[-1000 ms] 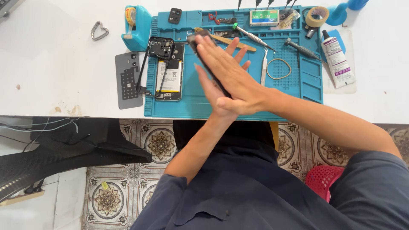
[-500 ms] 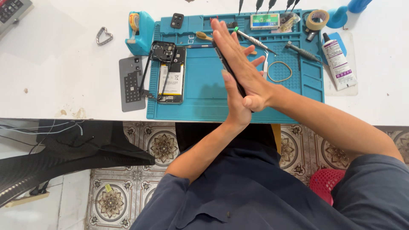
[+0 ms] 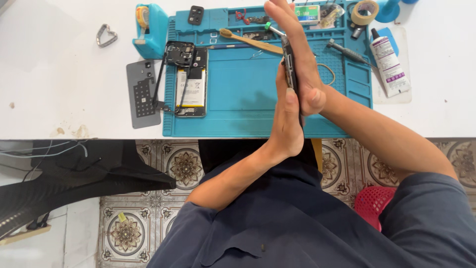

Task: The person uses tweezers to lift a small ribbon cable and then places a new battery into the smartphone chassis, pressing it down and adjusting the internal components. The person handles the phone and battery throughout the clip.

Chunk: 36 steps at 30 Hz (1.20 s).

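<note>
At frame centre-left, one opened black phone body (image 3: 191, 79) lies on the blue rubber work mat (image 3: 238, 99). Right of it, left hand (image 3: 287, 124) and right hand (image 3: 300, 54) press flat together, clamping one thin dark phone (image 3: 289, 67), mostly hidden edge-on between the palms.

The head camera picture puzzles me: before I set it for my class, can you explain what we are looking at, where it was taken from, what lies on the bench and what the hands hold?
There is no machine here: a person works with bare hands, and the one camera sits on their head, looking down. The left hand and the right hand press a thin dark phone part between their palms, edge up, above a blue work mat on a white bench. On the mat lie an opened phone showing its battery, a wooden brush and a screwdriver. Beside the mat are a grey plate, a blue tape dispenser and a glue tube.
</note>
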Motion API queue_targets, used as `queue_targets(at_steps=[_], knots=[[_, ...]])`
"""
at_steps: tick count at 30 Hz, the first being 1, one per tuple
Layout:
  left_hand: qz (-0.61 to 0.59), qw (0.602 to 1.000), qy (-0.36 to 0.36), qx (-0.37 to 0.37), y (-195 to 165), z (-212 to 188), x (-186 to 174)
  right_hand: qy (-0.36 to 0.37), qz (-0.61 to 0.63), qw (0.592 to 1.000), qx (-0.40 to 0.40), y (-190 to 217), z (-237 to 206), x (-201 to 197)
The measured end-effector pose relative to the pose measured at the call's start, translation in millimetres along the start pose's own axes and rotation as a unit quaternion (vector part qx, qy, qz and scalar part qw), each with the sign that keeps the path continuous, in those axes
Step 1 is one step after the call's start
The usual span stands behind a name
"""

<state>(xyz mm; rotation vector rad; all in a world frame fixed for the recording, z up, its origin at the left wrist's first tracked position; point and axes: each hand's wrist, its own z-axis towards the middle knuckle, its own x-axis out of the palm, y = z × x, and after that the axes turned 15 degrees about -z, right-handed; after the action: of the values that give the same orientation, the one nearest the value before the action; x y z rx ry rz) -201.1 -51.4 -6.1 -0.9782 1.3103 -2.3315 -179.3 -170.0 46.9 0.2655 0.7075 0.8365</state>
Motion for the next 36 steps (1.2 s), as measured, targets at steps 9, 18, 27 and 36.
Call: queue_targets(at_steps=[9, 18, 27, 36], knots=[[0.051, 0.993, 0.039, -0.098, -22, -4, -3, -0.084, 0.079, 0.993, 0.039, -3, -5, -7], [0.080, 0.987, 0.067, -0.125, -16, -13, -1, -0.019, 0.122, 0.990, 0.068, -21, -6, -16], [-0.024, 0.981, 0.093, -0.170, -14, -13, -15, 0.005, 0.112, 0.987, 0.119, -36, -9, -12], [-0.383, 0.854, 0.016, -0.352, 7, -18, -46, 0.023, -0.010, 0.976, 0.215, -60, -10, 2]])
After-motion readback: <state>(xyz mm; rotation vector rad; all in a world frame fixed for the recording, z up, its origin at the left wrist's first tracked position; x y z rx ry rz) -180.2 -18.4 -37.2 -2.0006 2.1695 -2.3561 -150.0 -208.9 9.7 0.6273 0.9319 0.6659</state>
